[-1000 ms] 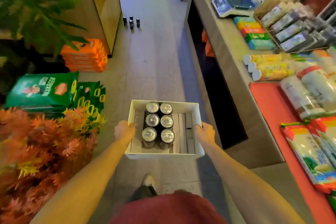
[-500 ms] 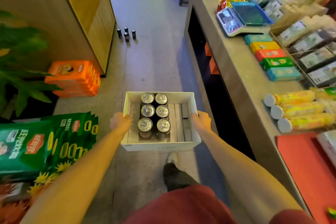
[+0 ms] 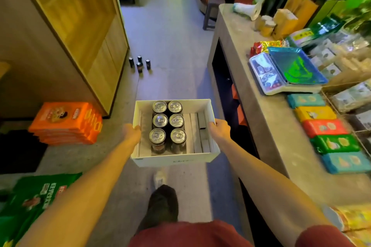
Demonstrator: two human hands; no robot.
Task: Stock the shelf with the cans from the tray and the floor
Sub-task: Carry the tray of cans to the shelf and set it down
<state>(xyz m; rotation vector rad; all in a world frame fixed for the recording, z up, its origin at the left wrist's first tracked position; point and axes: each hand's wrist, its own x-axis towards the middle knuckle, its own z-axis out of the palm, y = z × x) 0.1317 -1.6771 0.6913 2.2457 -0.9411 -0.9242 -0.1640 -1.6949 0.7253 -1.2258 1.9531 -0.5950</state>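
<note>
I carry a white cardboard tray (image 3: 172, 160) in front of me at waist height. Several dark cans with silver tops (image 3: 168, 122) stand in two rows in its left half. My left hand (image 3: 131, 132) grips the tray's left wall and my right hand (image 3: 219, 128) grips its right wall. Further down the aisle, several dark cans (image 3: 140, 63) stand on the floor beside the base of a wooden shelf unit (image 3: 80, 26), whose upper compartments look bare.
A grey counter (image 3: 247, 78) runs along the right with a scale (image 3: 285, 70) and coloured packets. Orange boxes (image 3: 66, 123) and green bags (image 3: 38, 198) are stacked on the floor at left. A dark stool (image 3: 210, 14) stands at the counter's far end.
I have walked forward along the aisle with the tray. The floor cans and wooden shelf are nearer, and the orange boxes and green bags have slid back on my left.
</note>
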